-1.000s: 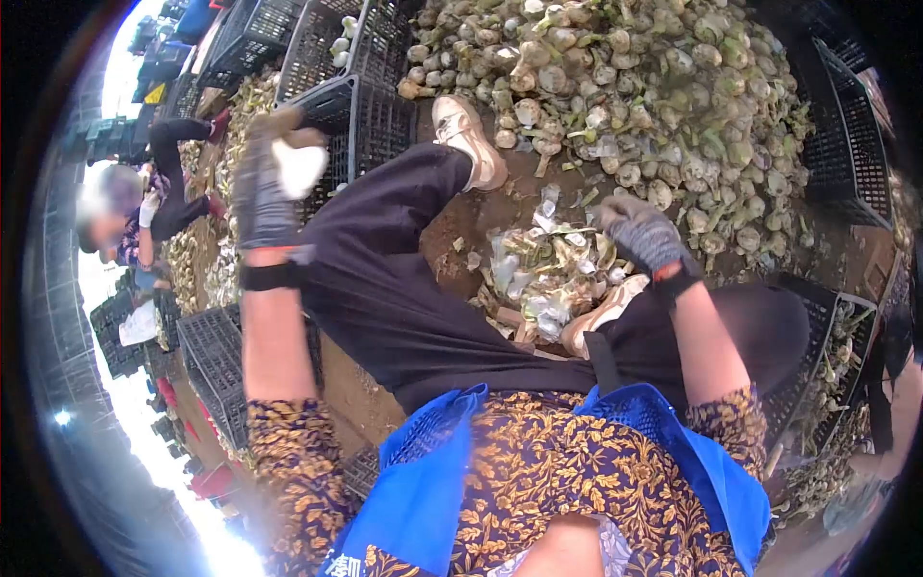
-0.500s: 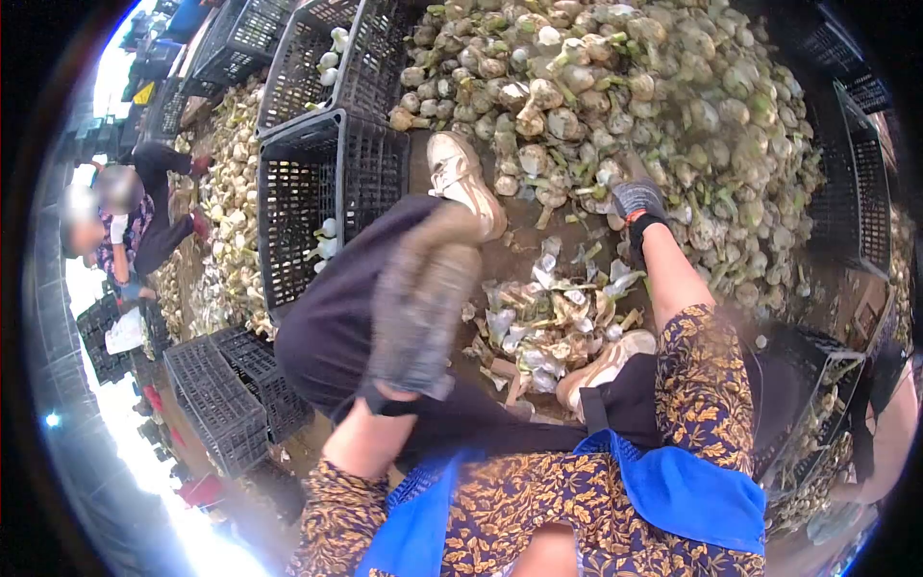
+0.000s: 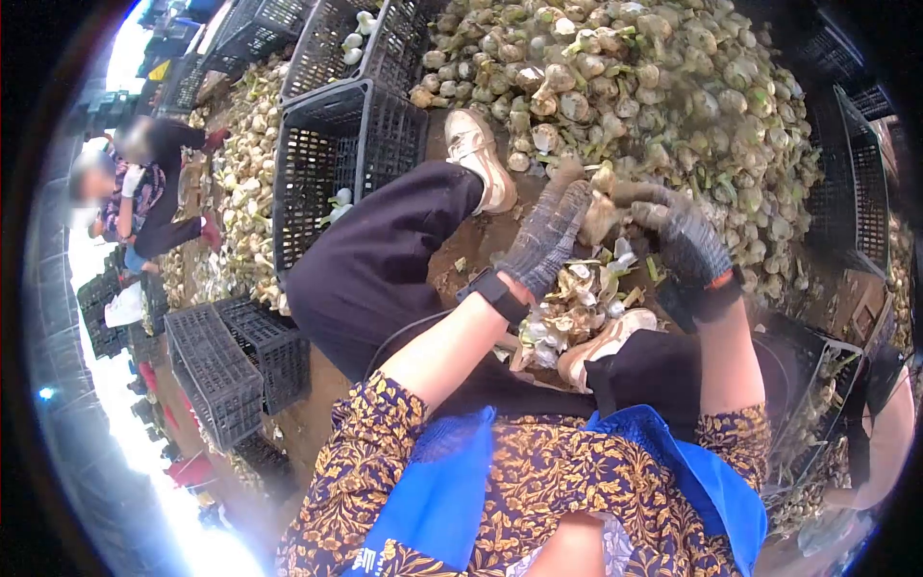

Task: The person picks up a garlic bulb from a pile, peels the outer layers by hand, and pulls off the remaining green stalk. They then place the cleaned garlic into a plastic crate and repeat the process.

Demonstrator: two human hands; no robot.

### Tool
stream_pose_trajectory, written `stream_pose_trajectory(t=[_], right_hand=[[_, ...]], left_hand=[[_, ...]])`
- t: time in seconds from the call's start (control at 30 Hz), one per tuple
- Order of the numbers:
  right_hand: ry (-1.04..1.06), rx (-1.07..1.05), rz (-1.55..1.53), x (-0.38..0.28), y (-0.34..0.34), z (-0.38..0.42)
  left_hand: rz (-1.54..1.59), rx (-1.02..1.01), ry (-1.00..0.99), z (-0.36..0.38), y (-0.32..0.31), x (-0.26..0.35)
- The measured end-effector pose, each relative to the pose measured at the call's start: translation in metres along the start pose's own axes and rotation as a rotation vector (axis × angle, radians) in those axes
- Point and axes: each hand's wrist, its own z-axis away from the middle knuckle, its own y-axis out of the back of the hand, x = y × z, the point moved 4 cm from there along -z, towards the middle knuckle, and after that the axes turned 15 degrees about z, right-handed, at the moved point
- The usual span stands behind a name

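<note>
A garlic bulb [image 3: 598,219] with its stem is held between my two gloved hands, above a heap of peeled skins and trimmings [image 3: 579,306]. My left hand [image 3: 550,229], in a grey glove with a black band at the wrist, has its fingers against the bulb's left side. From the right, my right hand [image 3: 681,233] curls its gloved fingers and thumb round the bulb. Part of the bulb is hidden by the fingers. Just beyond lies a large pile of garlic [image 3: 654,96], with dirty skins and some green stems.
A black plastic crate [image 3: 351,159] stands left of my shoe, a few white bulbs inside. Behind it is another crate [image 3: 322,58] with cleaned bulbs. More crates [image 3: 216,375] sit lower left. A co-worker [image 3: 144,192] sits by another garlic pile [image 3: 245,183]. A crate [image 3: 846,183] borders the right.
My left hand has swung from above my knee, near the crate, to the middle. My right hand has drawn back from the pile, and a garlic bulb is now between both hands.
</note>
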Motion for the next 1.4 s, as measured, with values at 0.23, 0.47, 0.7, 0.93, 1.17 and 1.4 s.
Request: stream_pose_trajectory(t=[0.23, 0.47, 0.7, 0.93, 1.17, 1.4], right_hand=[[-0.02, 0.234, -0.385, 0.0, -0.048, 0.057], [-0.075, 0.309, -0.434, 0.013, -0.075, 0.07], [0.02, 0.39, -0.141, 0.012, -0.07, 0.075], [0.288, 0.522, 0.081, 0.019, -0.072, 0.076], [0.075, 0.495, -0.014, 0.024, -0.061, 0.074], [-0.028, 0.372, -0.136, 0.024, -0.057, 0.075]], left_hand=[[-0.541, -0.101, -0.394, 0.039, 0.001, 0.003], [-0.425, -0.05, -0.522, 0.073, -0.029, 0.031], [-0.606, -0.044, -0.559, 0.08, -0.029, 0.03], [0.067, 0.0, -0.001, 0.066, -0.009, 0.005], [-0.316, -0.014, -0.24, 0.072, -0.024, 0.017], [0.318, 0.095, 0.317, 0.074, -0.009, -0.005]])
